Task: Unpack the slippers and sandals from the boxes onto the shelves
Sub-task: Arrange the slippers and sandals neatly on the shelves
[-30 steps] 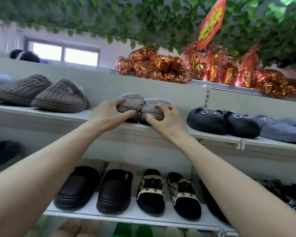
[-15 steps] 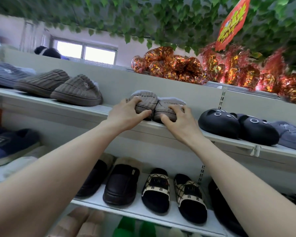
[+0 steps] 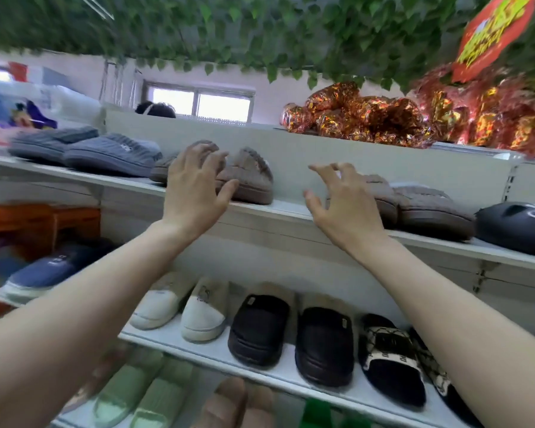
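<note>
A taupe ribbed slipper pair (image 3: 430,211) sits on the upper shelf (image 3: 291,211), with nothing holding it. My right hand (image 3: 343,205) hovers just left of it, in front of its left slipper, fingers spread and empty. Further left stands a second taupe pair (image 3: 250,177). My left hand (image 3: 195,189) is raised in front of that pair with its fingers spread, hiding part of the left slipper. I cannot tell whether it touches the slipper. No box is in view.
Grey-blue slippers (image 3: 112,152) and a black cat-face slipper (image 3: 519,227) share the upper shelf. The lower shelf (image 3: 204,350) carries white, dark brown and patterned pairs; green sandals (image 3: 142,393) lie below. Foil-wrapped packs (image 3: 362,118) sit on top, and an orange stool (image 3: 34,223) stands left.
Both hands let go of the taupe pair they were setting on the shelf and shifted left with fingers spread. The view has swung left.
</note>
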